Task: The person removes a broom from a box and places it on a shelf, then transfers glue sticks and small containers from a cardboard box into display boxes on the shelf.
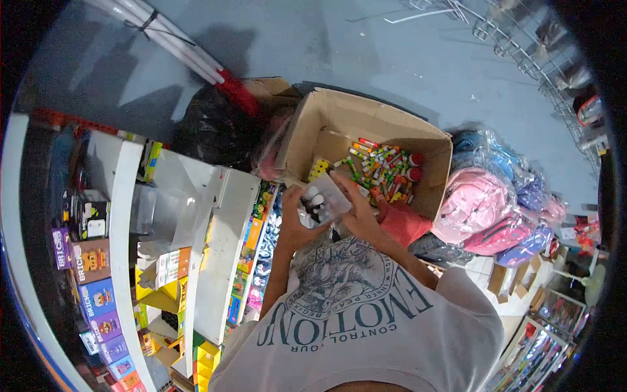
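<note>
My left hand (296, 221) and my right hand (360, 210) grip a translucent plastic container (336, 194) from its two sides, in front of my chest. Several small white and black pieces show inside it; their kind is too small to make out. Just beyond my hands stands an open cardboard box (302, 138). Loose small tubes (382, 166) with green, orange, yellow and red parts lie in it, with red-lidded jars (414, 174) at their right. A pack with yellow round tops (319, 168) sits in the box's left corner. Red cloth or plastic (405, 223) hangs at the near edge.
White shelves (171, 189) with boxed goods, among them brick sets (91, 261), run along the left. Plastic-wrapped pink bags (475, 201) pile up at the right. Black plastic bags (212, 127) and long white poles (173, 42) are behind, and a wire rack (522, 59) stands far right.
</note>
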`<state>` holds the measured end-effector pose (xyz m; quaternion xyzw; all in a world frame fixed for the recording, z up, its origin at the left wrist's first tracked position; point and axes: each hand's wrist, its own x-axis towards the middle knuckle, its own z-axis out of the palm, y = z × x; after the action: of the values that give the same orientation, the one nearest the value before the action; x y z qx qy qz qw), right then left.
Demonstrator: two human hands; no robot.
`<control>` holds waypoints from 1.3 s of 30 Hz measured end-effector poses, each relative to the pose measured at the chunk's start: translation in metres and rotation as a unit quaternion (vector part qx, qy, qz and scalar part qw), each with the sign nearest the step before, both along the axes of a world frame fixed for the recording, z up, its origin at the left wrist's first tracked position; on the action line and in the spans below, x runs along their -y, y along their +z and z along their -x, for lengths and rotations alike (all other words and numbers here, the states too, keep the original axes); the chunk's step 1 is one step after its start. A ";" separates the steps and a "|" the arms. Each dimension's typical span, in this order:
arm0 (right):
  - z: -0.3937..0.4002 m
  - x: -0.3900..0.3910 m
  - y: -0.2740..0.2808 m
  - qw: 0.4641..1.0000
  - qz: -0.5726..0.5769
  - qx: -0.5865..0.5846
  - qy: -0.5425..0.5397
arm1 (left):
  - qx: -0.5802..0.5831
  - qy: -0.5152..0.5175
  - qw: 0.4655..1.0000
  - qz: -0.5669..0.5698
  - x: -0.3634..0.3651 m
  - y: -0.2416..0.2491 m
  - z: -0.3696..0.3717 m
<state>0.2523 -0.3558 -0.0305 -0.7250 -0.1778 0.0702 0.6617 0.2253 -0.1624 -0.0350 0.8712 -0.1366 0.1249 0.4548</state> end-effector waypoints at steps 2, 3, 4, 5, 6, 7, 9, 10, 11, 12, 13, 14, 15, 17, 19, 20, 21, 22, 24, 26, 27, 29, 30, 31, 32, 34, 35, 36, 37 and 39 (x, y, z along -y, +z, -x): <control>-0.005 0.000 0.018 0.992 0.067 0.108 0.006 | 0.010 -0.007 1.000 0.022 -0.004 0.004 -0.008; -0.004 0.000 0.036 0.992 0.074 0.104 0.011 | 0.043 -0.013 0.999 0.018 -0.003 0.012 -0.012; -0.002 -0.001 0.048 0.990 0.075 0.119 0.012 | 0.051 -0.017 0.998 0.018 -0.004 0.017 -0.014; -0.004 -0.001 0.058 0.988 0.077 0.135 0.012 | 0.060 -0.024 0.998 0.020 -0.004 0.022 -0.018; -0.005 -0.002 0.064 0.985 0.081 0.152 0.010 | 0.071 -0.032 0.997 0.022 -0.004 0.029 -0.022; -0.005 -0.002 0.066 0.985 0.064 0.161 0.008 | 0.086 -0.056 0.993 0.051 -0.005 0.038 -0.026; -0.007 0.000 0.070 0.983 0.032 0.182 0.006 | 0.110 -0.061 0.991 0.042 0.000 0.036 -0.034; -0.007 0.000 0.072 0.985 0.063 0.159 -0.003 | 0.121 -0.062 0.990 0.038 0.003 0.034 -0.036; -0.005 0.000 0.076 0.986 0.093 0.135 -0.011 | 0.114 -0.059 0.991 0.032 0.005 0.033 -0.038; -0.003 -0.002 0.079 0.986 0.122 0.110 -0.019 | 0.108 -0.055 0.992 0.026 0.007 0.032 -0.040; -0.002 -0.006 0.084 0.981 0.147 0.116 -0.045 | 0.102 -0.052 0.993 0.019 0.009 0.032 -0.042; -0.001 -0.007 0.083 0.978 0.150 0.132 -0.063 | 0.096 -0.054 0.994 0.021 0.011 0.035 -0.044; 0.000 -0.009 0.079 0.974 0.152 0.148 -0.082 | 0.089 -0.057 0.994 0.023 0.013 0.038 -0.045; 0.001 -0.010 0.079 0.968 0.155 0.168 -0.108 | 0.083 -0.064 0.994 0.040 0.017 0.039 -0.049; 0.003 -0.011 0.081 0.965 0.154 0.174 -0.121 | 0.081 -0.072 0.992 0.068 0.019 0.033 -0.050; 0.004 -0.011 0.080 0.960 0.168 0.179 -0.136 | 0.074 -0.069 0.993 0.063 0.021 0.031 -0.050; 0.005 -0.012 0.077 0.954 0.182 0.183 -0.151 | 0.067 -0.066 0.994 0.056 0.022 0.031 -0.049; 0.006 -0.013 0.076 0.949 0.195 0.186 -0.164 | 0.059 -0.062 0.995 0.050 0.023 0.030 -0.049; 0.008 -0.016 0.077 0.942 0.213 0.190 -0.178 | 0.103 -0.064 0.992 0.034 0.025 0.034 -0.052; 0.009 -0.018 0.079 0.932 0.242 0.196 -0.184 | 0.111 -0.068 0.991 0.020 0.025 0.038 -0.053; 0.009 -0.019 0.080 0.927 0.261 0.200 -0.183 | 0.097 -0.071 0.993 0.013 0.024 0.040 -0.052; 0.011 -0.020 0.084 0.920 0.300 0.187 -0.169 | 0.088 -0.076 0.993 -0.004 0.021 0.042 -0.051; 0.011 -0.019 0.089 0.918 0.321 0.173 -0.155 | 0.095 -0.076 0.992 -0.015 0.020 0.043 -0.051; 0.013 -0.019 0.093 0.916 0.341 0.157 -0.142 | 0.101 -0.077 0.992 -0.026 0.018 0.043 -0.051; 0.014 -0.021 0.097 0.908 0.366 0.151 -0.136 | 0.096 -0.072 0.992 -0.032 0.016 0.044 -0.050; 0.015 -0.025 0.102 0.890 0.416 0.138 -0.126 | 0.086 -0.064 0.993 -0.042 0.015 0.046 -0.048; 0.015 -0.023 0.099 0.895 0.409 0.135 -0.118 | 0.073 -0.053 0.995 -0.030 0.016 0.044 -0.047; 0.014 -0.020 0.092 0.900 0.401 0.133 -0.111 | 0.061 -0.041 0.997 -0.017 0.018 0.039 -0.045; 0.013 -0.018 0.086 0.904 0.393 0.130 -0.103 | 0.048 -0.030 0.998 -0.005 0.019 0.035 -0.044; 0.010 -0.016 0.077 0.900 0.390 0.160 -0.114 | 0.044 -0.033 0.998 0.027 0.020 0.028 -0.044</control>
<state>0.2425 -0.3394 0.0465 -0.9416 -0.1559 -0.0591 0.2925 0.2693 -0.1828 -0.0074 0.8470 -0.1820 0.1517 0.4759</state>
